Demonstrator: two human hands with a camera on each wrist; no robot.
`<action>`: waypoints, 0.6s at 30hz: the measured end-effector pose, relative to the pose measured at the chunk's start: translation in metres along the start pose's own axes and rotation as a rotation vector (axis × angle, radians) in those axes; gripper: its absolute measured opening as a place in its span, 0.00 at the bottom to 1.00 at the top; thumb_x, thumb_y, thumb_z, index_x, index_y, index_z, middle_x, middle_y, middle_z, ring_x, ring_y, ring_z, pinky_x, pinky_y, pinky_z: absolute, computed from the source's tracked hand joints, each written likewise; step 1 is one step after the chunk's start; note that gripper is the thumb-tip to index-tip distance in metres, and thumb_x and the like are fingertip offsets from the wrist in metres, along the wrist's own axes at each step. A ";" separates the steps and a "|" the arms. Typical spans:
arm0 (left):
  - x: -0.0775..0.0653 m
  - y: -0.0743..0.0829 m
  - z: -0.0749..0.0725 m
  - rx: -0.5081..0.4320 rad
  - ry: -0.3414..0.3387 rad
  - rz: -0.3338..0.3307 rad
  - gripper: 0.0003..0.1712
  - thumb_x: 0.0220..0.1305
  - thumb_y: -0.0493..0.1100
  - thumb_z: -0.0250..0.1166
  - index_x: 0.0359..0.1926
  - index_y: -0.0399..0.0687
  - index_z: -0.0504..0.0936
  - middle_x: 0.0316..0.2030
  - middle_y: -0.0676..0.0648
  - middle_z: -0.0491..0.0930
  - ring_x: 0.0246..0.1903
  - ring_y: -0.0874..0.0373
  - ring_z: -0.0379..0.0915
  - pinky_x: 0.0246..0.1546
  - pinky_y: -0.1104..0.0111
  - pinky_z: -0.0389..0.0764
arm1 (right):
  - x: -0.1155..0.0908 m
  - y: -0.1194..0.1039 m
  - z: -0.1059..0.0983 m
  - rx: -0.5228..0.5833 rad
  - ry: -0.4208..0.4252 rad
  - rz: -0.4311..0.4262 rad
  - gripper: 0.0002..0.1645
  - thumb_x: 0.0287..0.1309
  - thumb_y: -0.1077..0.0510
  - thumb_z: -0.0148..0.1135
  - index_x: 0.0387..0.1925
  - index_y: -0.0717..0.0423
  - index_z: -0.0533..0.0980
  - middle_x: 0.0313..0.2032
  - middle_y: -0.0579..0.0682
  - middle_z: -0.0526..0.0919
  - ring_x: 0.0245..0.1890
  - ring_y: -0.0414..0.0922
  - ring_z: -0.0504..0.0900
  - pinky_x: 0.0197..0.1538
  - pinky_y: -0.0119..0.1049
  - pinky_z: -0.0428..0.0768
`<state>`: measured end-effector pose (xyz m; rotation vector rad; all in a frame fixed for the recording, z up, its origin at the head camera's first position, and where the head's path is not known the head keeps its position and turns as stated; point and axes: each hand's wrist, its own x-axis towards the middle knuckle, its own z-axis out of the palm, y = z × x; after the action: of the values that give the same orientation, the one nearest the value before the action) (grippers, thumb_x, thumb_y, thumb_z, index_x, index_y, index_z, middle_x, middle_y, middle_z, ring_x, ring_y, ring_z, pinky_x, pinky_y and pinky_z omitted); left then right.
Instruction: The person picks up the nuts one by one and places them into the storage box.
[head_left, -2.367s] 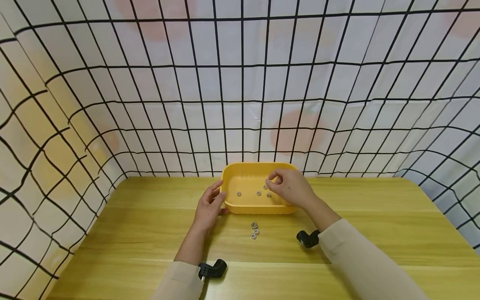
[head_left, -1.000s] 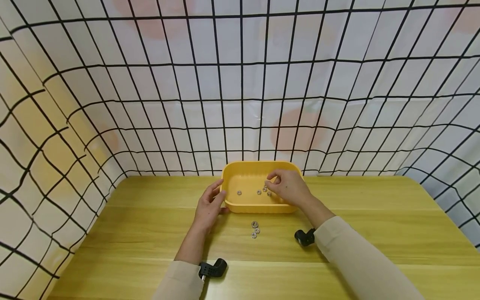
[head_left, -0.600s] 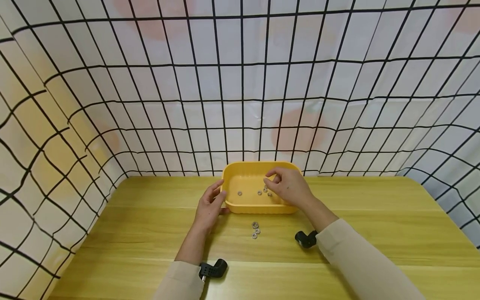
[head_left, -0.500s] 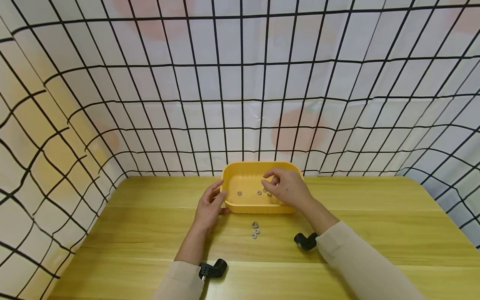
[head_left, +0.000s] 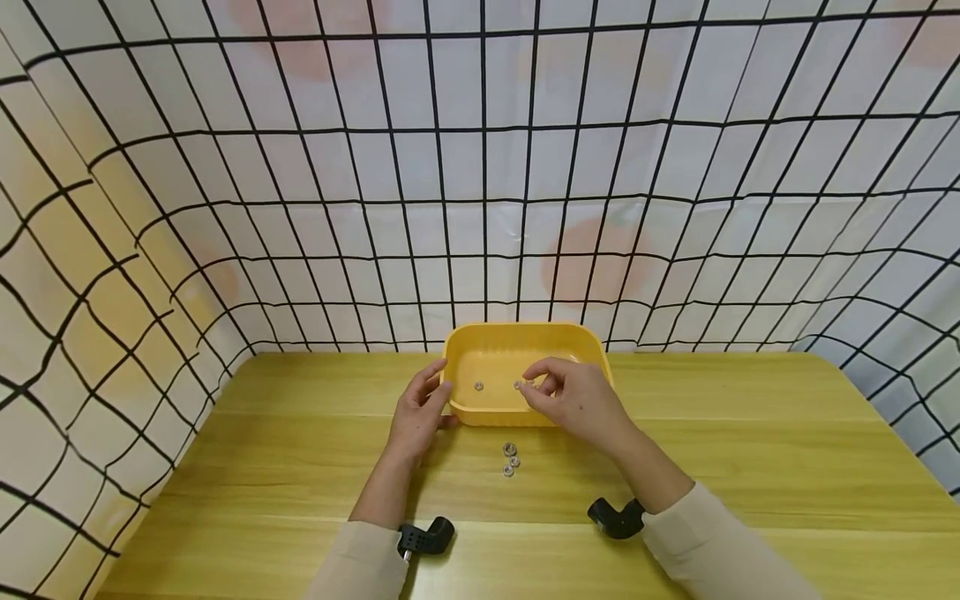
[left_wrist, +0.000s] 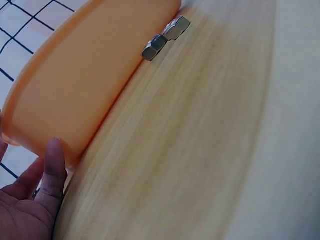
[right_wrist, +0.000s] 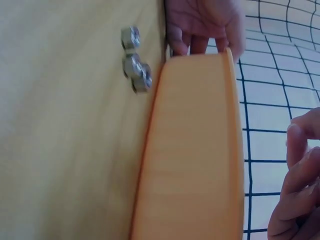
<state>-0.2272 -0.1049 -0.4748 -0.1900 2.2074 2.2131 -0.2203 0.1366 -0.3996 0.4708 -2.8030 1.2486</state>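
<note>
A yellow plastic bin [head_left: 525,417] stands on the table. My left hand [head_left: 416,412] holds its left end, one digit at the rim and others against the outside. My right hand [head_left: 581,396] is over the bin's front right part, thumb and index finger apart, with nothing seen between them. A hex nut [head_left: 478,386] lies in the left part of the bin. Another nut [head_left: 517,385] lies by the right fingertips, which partly hide more nuts. In front of the bin several metal nuts [head_left: 510,449] lie close together on the table; they also show in both wrist views.
The wood-grain table [head_left: 300,467] runs out to both sides. Behind it hangs a white sheet with a black net [head_left: 517,233], just past the bin. Black wrist cameras [head_left: 427,537] sit low over the table near each cuff.
A nut from my right fingertips now lies in the bin with the others. Since then my right hand has moved toward the bin's front and slightly left. The left hand stays put.
</note>
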 end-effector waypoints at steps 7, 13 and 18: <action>0.001 0.000 0.000 -0.003 0.000 -0.006 0.27 0.77 0.43 0.59 0.73 0.59 0.71 0.67 0.38 0.71 0.54 0.44 0.77 0.37 0.66 0.88 | -0.019 0.004 0.008 0.071 -0.029 0.092 0.09 0.61 0.54 0.72 0.41 0.50 0.84 0.23 0.43 0.82 0.20 0.41 0.71 0.21 0.28 0.66; 0.001 -0.001 0.001 -0.005 0.005 -0.002 0.26 0.76 0.42 0.58 0.73 0.57 0.71 0.67 0.36 0.71 0.53 0.45 0.77 0.36 0.68 0.88 | -0.032 0.010 0.014 0.173 -0.062 0.180 0.06 0.60 0.56 0.73 0.38 0.49 0.84 0.24 0.45 0.82 0.19 0.40 0.71 0.20 0.26 0.66; 0.001 -0.002 0.001 -0.016 0.000 0.008 0.26 0.76 0.42 0.59 0.73 0.58 0.72 0.67 0.36 0.71 0.55 0.43 0.76 0.37 0.68 0.87 | -0.041 0.018 0.019 0.222 -0.108 0.218 0.06 0.60 0.57 0.73 0.39 0.52 0.84 0.25 0.46 0.81 0.21 0.40 0.72 0.21 0.26 0.67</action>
<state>-0.2277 -0.1040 -0.4768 -0.1814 2.1956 2.2350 -0.1846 0.1445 -0.4314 0.2512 -2.8816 1.6355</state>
